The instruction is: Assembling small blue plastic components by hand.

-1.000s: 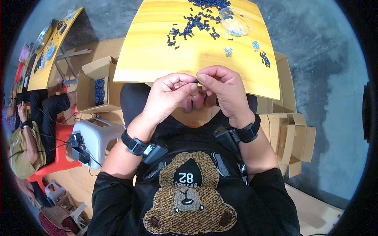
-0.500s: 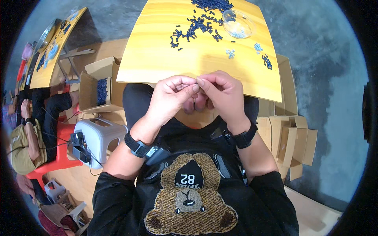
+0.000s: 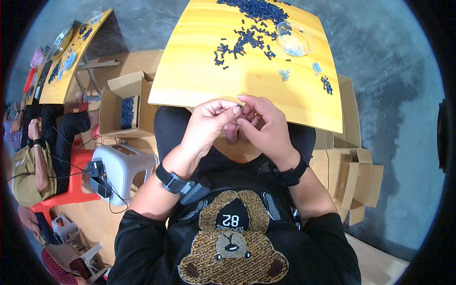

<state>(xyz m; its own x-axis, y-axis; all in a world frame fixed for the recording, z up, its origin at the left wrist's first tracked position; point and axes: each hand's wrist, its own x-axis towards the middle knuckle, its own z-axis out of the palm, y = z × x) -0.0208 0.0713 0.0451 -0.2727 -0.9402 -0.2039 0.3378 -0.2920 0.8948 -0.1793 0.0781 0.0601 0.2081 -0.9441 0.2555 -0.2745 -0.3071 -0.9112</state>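
My left hand (image 3: 209,122) is closed in a pinch on a small dark part (image 3: 240,105), just past the near edge of the yellow table (image 3: 199,80). Close beside it is my right hand (image 3: 270,126), its thumb and index finger apart, the index tip near the part; its other fingers are curled. Small dark blue pieces (image 3: 248,40) lie scattered over the table below a larger heap (image 3: 259,10). A clear round dish (image 3: 304,43) holds small light pieces. Nearer me are two little clusters of silvery pieces (image 3: 285,74) and a group of dark pieces (image 3: 327,85).
A cardboard box (image 3: 142,121) with dark pieces stands left of the table. Beside me is a grey stool (image 3: 121,164) with black devices and cables. Another person (image 3: 35,166) sits far left at a second table (image 3: 57,90). More open boxes (image 3: 358,180) stand right.
My right thumb and index finger have parted from the pinch at my left fingertips. The dark part now shows between my left fingers. The whole view has shifted slightly.
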